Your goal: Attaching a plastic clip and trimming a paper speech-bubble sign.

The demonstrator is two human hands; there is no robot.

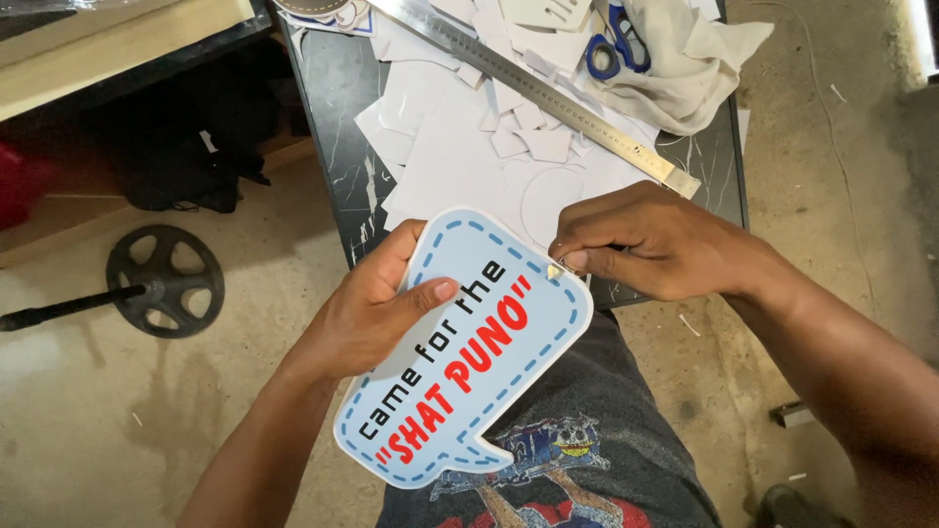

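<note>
A light blue speech-bubble cutout (469, 372) with a white rim, a dashed border and black and red lettering is held over my lap. My left hand (377, 308) grips its left edge, thumb on the printed face and fingers behind. My right hand (650, 240) pinches a small thin blade (556, 271) at the cutout's upper right rim, fingertips pressed close together on it.
A dark marble-patterned table (342, 108) carries several white sheets and offcuts (469, 147), a long steel ruler (548, 93), blue-handled scissors (614, 44) and a pale cloth (685, 68). A black barbell weight (161, 282) lies on the concrete floor at left.
</note>
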